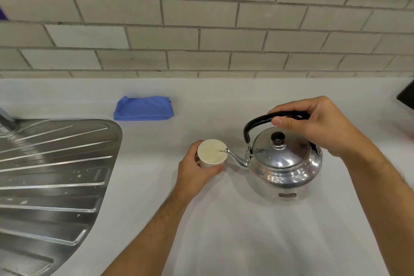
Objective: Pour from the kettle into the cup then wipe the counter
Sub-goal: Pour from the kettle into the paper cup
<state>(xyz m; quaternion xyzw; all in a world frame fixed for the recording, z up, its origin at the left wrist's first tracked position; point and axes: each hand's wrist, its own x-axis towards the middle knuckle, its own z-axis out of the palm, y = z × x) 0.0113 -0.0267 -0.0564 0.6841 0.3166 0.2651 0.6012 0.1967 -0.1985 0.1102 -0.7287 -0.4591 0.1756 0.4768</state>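
The kettle [284, 163] sits right of centre on the counter [224, 231], spout tip [226, 150] touching the cup [211, 152] rim and pointing left. The right hand [318, 123] is clamped on the black handle [259, 121]; the left hand [197, 170] wraps the cup. The blue cloth [143, 108] lies toward the back edge, nearer the left hand, probably the next reach.
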